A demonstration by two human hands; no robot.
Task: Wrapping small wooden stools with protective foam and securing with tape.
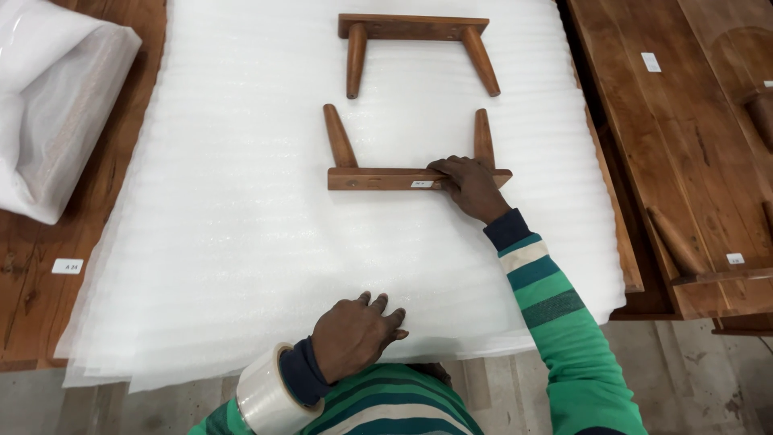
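A white foam sheet is lying spread over the wooden table, cushioning two wooden leg frames. The right hand, reaching to one o'clock, is pressing flat, uncurled, on the nearer leg frame. The left hand, a tape roll ringing its wrist, is resting open at six o'clock.

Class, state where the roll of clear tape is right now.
In the head view, the roll of clear tape sits around the left wrist, bottom centre-left, behind the left hand on the white foam sheet.
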